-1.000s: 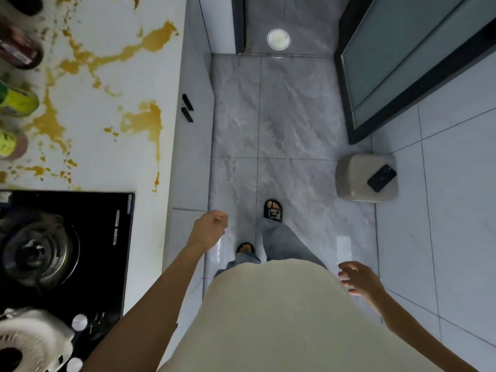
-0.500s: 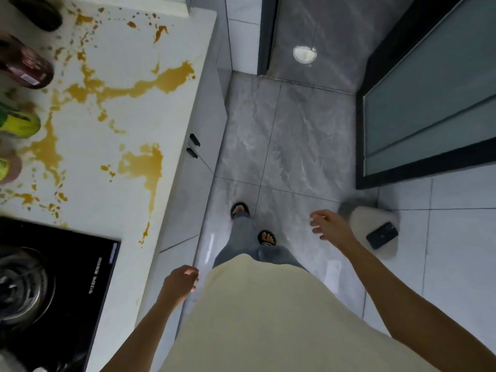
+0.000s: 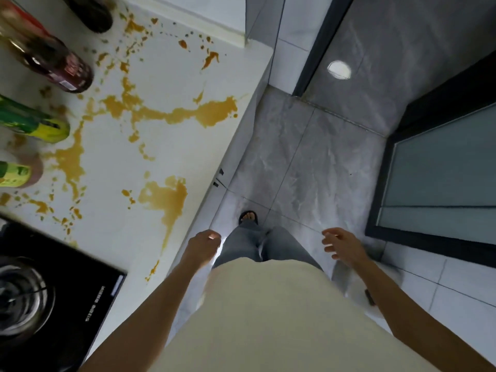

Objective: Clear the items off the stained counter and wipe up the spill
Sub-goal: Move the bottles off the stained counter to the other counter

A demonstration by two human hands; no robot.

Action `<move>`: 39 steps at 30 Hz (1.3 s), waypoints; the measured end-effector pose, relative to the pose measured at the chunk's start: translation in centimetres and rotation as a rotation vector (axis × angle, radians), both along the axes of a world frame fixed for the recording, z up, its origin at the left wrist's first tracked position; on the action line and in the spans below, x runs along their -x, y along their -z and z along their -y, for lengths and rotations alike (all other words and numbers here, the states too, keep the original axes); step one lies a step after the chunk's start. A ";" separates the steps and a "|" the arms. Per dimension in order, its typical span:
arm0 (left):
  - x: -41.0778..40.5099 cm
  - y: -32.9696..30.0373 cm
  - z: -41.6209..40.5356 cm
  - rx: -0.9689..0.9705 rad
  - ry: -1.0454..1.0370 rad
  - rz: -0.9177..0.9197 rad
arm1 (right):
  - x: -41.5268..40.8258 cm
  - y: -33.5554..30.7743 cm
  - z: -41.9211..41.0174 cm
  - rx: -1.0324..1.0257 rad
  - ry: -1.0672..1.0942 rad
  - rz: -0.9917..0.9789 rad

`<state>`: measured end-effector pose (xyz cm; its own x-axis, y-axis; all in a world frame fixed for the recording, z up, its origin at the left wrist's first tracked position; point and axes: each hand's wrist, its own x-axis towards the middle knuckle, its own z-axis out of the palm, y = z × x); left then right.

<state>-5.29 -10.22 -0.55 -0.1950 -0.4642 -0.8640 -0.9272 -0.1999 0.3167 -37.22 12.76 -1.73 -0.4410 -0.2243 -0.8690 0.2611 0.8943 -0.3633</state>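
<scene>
A white counter (image 3: 166, 76) on my left carries a wide orange-brown spill (image 3: 185, 114) with many splashes. Along its far left edge stand a dark red-brown bottle (image 3: 51, 60), a green and yellow bottle (image 3: 35, 124), a jar with a green label (image 3: 18, 173) and a dark bottle (image 3: 91, 12). My left hand (image 3: 202, 245) hangs beside the counter's front edge with loosely curled fingers, holding nothing. My right hand (image 3: 342, 244) is out over the floor, fingers spread and relaxed, empty.
A black cooktop (image 3: 67, 285) with a pot (image 3: 21, 296) on it sits at the counter's near left. White cabinet fronts with dark handles (image 3: 218, 178) drop below the counter. Grey tiled floor (image 3: 308, 162) runs ahead; a dark-framed glass door (image 3: 442, 178) stands on the right.
The view has swung left, showing more of the counter and bottles. My left hand has risen towards the counter edge. The stool with the phone has slipped behind my right arm.
</scene>
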 end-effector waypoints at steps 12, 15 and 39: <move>8.3 -1.5 6.2 0.114 -0.268 -0.095 | 11.4 0.8 10.5 -0.076 -0.337 -0.008; 7.4 -1.3 4.6 0.111 -0.441 -0.011 | 13.2 0.4 17.4 0.009 -0.523 -0.019; -3.7 -4.5 8.4 0.401 -1.114 -0.115 | -6.3 -7.4 48.9 0.538 -1.139 0.023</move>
